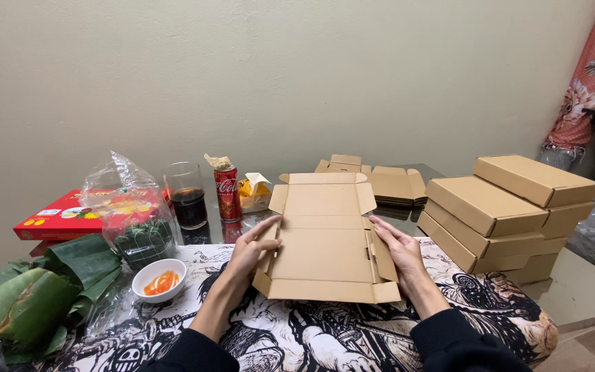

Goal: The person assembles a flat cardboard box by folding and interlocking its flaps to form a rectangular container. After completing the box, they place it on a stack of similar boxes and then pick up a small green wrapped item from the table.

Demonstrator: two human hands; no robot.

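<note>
1. Plain cream wall is seen behind a glass-topped table [587, 289], part of which is covered by a black-and-white printed cloth [311, 331].
2. One half-folded cardboard box blank [323, 238] lies on the cloth at the centre, its lid panel stretched away toward the wall.
3. The left hand [251, 249] is pressed flat against the blank's left side flap, fingers extended; the grip is wide, nothing being enclosed.
4. The right hand [399, 251] is laid likewise along the right side flap, fingers straight, the grip equally wide; the flap is being pushed upright.
5. Both forearms are covered by dark sleeves [449, 337].
6. Behind the blank, a low pile of unfolded flat blanks [380, 182] is seen; their number cannot be told.
7. To the right, finished closed boxes [504, 213] are stacked, about six being countable, the top one set askew.
8. To the left of the blank stand one red drink can [227, 193], one glass of dark drink [187, 196] and one small yellow-and-white packet [255, 191].
9. Nearer the left edge are found one white bowl of orange sauce [160, 279], one clear plastic bag [129, 207] holding a leaf-wrapped parcel, one flat red box [53, 217], and green banana leaves [36, 296].
</note>
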